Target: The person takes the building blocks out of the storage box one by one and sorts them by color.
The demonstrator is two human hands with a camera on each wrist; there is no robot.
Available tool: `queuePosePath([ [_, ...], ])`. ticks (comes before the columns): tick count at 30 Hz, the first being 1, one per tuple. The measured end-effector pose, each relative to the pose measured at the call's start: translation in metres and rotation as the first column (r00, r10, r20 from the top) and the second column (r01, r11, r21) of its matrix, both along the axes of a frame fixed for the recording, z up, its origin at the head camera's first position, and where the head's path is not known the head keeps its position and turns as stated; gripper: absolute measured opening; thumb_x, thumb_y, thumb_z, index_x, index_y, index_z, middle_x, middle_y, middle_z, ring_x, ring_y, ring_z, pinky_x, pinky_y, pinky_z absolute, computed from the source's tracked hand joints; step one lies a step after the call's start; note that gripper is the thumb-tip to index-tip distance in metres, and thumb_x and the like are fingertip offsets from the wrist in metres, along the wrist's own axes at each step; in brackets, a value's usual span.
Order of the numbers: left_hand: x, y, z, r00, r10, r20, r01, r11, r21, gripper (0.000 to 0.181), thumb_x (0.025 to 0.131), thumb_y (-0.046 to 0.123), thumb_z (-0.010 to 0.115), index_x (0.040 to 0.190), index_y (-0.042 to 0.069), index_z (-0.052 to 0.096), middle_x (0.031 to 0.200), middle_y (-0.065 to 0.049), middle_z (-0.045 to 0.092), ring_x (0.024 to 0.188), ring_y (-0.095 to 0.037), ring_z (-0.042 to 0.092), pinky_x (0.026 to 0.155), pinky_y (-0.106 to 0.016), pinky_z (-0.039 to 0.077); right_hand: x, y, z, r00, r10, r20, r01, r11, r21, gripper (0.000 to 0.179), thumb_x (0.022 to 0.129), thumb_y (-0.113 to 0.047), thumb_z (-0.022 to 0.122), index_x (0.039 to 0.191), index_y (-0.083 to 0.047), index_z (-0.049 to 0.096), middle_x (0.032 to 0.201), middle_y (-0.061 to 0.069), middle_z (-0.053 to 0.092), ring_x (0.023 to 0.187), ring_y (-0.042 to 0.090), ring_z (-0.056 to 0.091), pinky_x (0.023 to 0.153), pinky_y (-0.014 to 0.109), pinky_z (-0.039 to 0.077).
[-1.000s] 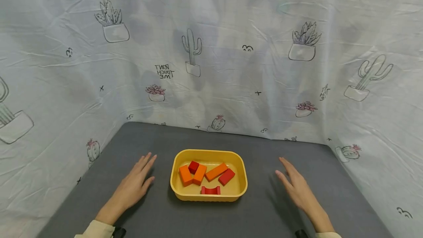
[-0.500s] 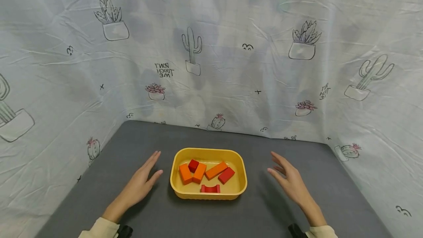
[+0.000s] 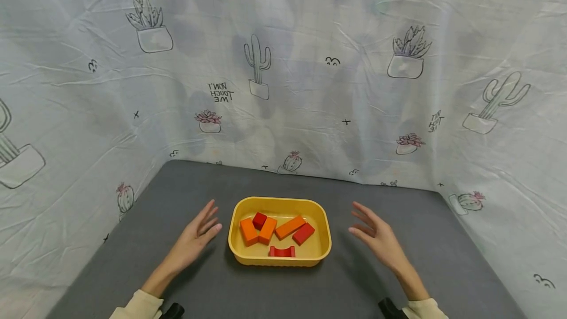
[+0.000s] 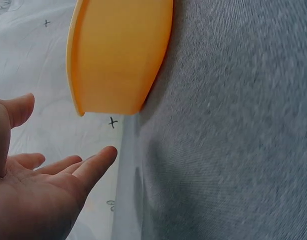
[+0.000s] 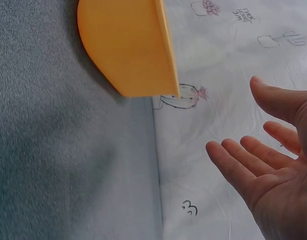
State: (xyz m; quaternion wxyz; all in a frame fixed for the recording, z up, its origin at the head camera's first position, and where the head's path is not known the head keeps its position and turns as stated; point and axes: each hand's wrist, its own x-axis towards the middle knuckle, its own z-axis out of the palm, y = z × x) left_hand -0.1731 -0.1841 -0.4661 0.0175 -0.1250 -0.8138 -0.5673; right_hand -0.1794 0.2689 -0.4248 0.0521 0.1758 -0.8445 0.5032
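Observation:
A yellow tub (image 3: 280,262) sits on the grey table in the head view. Inside it lie orange blocks (image 3: 290,227) and red blocks (image 3: 303,234), several in all, among them a red block with a curved notch (image 3: 282,252) near the front wall. My left hand (image 3: 191,242) hovers to the left of the tub, fingers relaxed and holding nothing. On the other side my right hand (image 3: 381,240) is held over the table, fingers loosely bent, apart from the tub. Both wrist views show the tub's outer wall (image 4: 118,60) beyond the fingers, with its contents hidden.
The grey tabletop (image 3: 283,294) spreads around the tub. White curtains (image 3: 301,87) printed with cacti and potted plants enclose the back and both sides. Dark straps (image 3: 173,310) are on the wrists, by pale sleeves (image 3: 137,305).
Both hands have moved inward toward the tub, the left one rightward and the right one leftward, with fingers bending slightly. The tub and blocks stay where they were.

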Motion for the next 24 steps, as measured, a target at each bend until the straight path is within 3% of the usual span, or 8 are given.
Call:
queuePosePath([
  [5, 0.000, 0.006, -0.003, 0.996, -0.045, 0.071, 0.037, 0.994, 0.107, 0.072, 0.101, 0.022, 0.057, 0.158, 0.014, 0.015, 0.156, -0.024, 0.027, 0.137, -0.043, 0.036, 0.099, -0.039, 0.048, -0.003, -0.008, -0.001, 1.000, 0.020, 0.000, -0.020, 1.000, -0.010, 0.063, 0.092, -0.015, 0.069, 0.148, -0.009, 0.041, 0.149, 0.018, 0.042, 0.126, 0.039, 0.050, 0.092, 0.032, 0.053],
  [9, -0.001, 0.012, -0.004, 0.982, -0.088, 0.169, 0.050, 0.975, 0.218, 0.072, 0.101, 0.020, 0.056, 0.158, 0.014, 0.014, 0.158, -0.025, 0.022, 0.139, -0.044, 0.032, 0.096, -0.036, 0.051, -0.007, -0.017, 0.000, 0.998, 0.052, -0.030, -0.052, 0.999, -0.015, 0.062, 0.091, -0.013, 0.069, 0.147, -0.009, 0.043, 0.148, 0.019, 0.043, 0.127, 0.040, 0.049, 0.093, 0.035, 0.052],
  [12, -0.002, 0.016, -0.006, 0.970, -0.105, 0.219, 0.048, 0.967, 0.249, 0.071, 0.102, 0.020, 0.055, 0.159, 0.014, 0.013, 0.158, -0.024, 0.021, 0.139, -0.044, 0.033, 0.094, -0.038, 0.052, -0.012, -0.024, 0.001, 0.996, 0.075, -0.039, -0.075, 0.997, -0.014, 0.061, 0.091, -0.013, 0.070, 0.147, -0.010, 0.044, 0.148, 0.017, 0.044, 0.129, 0.039, 0.049, 0.095, 0.036, 0.051],
  [18, -0.003, 0.023, -0.011, 0.966, -0.104, 0.239, 0.037, 0.962, 0.270, 0.069, 0.102, 0.017, 0.054, 0.158, 0.012, 0.014, 0.158, -0.023, 0.023, 0.137, -0.041, 0.037, 0.092, -0.036, 0.053, -0.022, -0.041, 0.001, 0.992, 0.112, -0.055, -0.111, 0.994, 0.017, 0.060, 0.089, -0.009, 0.071, 0.144, -0.010, 0.047, 0.146, 0.016, 0.046, 0.129, 0.039, 0.049, 0.096, 0.040, 0.050],
  [24, -0.003, 0.029, -0.014, 0.964, -0.101, 0.246, 0.027, 0.958, 0.287, 0.070, 0.101, 0.015, 0.057, 0.158, 0.012, 0.016, 0.157, -0.024, 0.026, 0.134, -0.040, 0.042, 0.089, -0.034, 0.055, -0.033, -0.058, 0.000, 0.977, 0.174, -0.123, -0.165, 0.983, 0.080, 0.059, 0.086, -0.003, 0.073, 0.140, -0.004, 0.051, 0.141, 0.019, 0.050, 0.125, 0.041, 0.051, 0.093, 0.044, 0.051],
])
